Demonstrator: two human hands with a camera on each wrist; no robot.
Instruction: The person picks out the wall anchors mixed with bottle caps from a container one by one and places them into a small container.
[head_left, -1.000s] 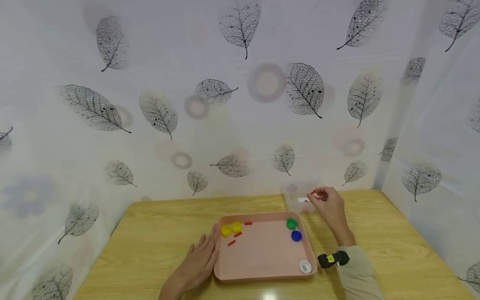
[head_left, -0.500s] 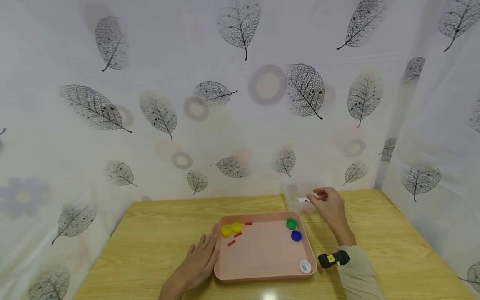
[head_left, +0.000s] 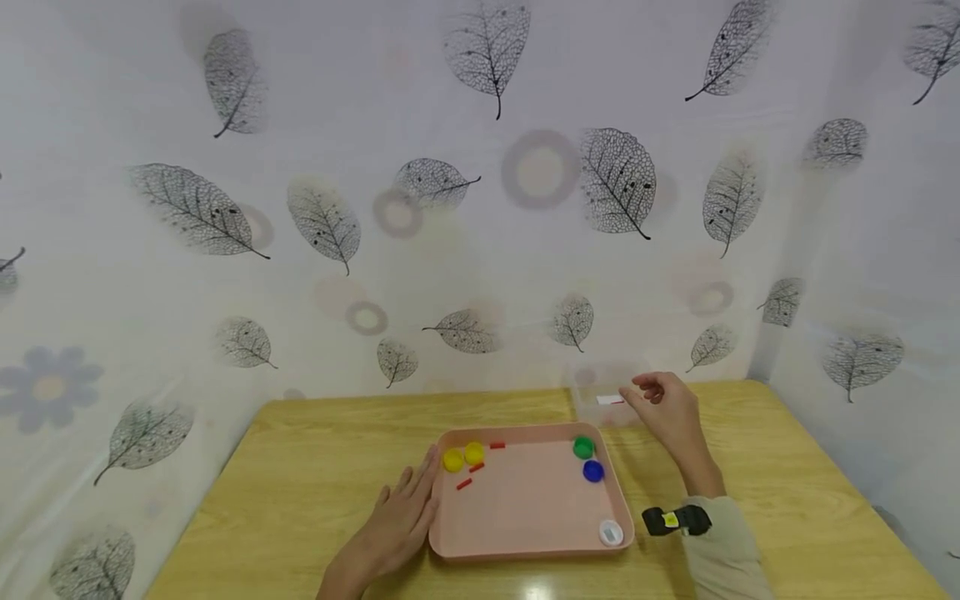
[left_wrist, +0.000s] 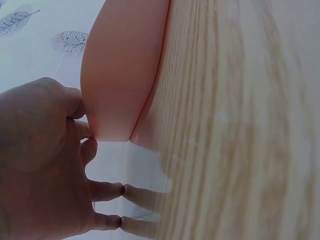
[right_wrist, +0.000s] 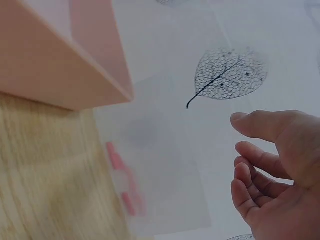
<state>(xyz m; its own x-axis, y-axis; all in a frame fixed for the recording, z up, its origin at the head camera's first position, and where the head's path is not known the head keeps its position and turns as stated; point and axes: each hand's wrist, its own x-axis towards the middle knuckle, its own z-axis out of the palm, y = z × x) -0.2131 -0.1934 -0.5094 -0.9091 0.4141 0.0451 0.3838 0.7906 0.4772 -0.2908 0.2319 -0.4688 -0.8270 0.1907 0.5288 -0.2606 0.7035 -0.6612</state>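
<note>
My left hand (head_left: 399, 521) lies with extended fingers along the left side of the pink tray (head_left: 525, 552). In the left wrist view its fingertips rest at the tray's wall. My right hand (head_left: 667, 417) hovers at the right side of a translucent box (head_left: 585, 410) behind the tray. Its thumb and index finger stand apart and the other fingers curl loosely, with nothing between them in the right wrist view. Pinkish-red pieces (right_wrist: 115, 156) show through the box wall there. Three short red sticks (head_left: 464, 483) lie in the tray near two yellow round caps (head_left: 453, 460).
A green cap (head_left: 583, 447) and a blue cap (head_left: 593, 472) sit at the tray's upper right. In its lower right corner lies a white round piece (head_left: 611, 532). The wooden table (head_left: 315, 450) meets a leaf-patterned curtain (head_left: 480, 250) behind.
The red stick at my right fingertips a second ago is out of them now. The right hand has shifted slightly right, its thumb and index finger apart. The left hand stays at the tray.
</note>
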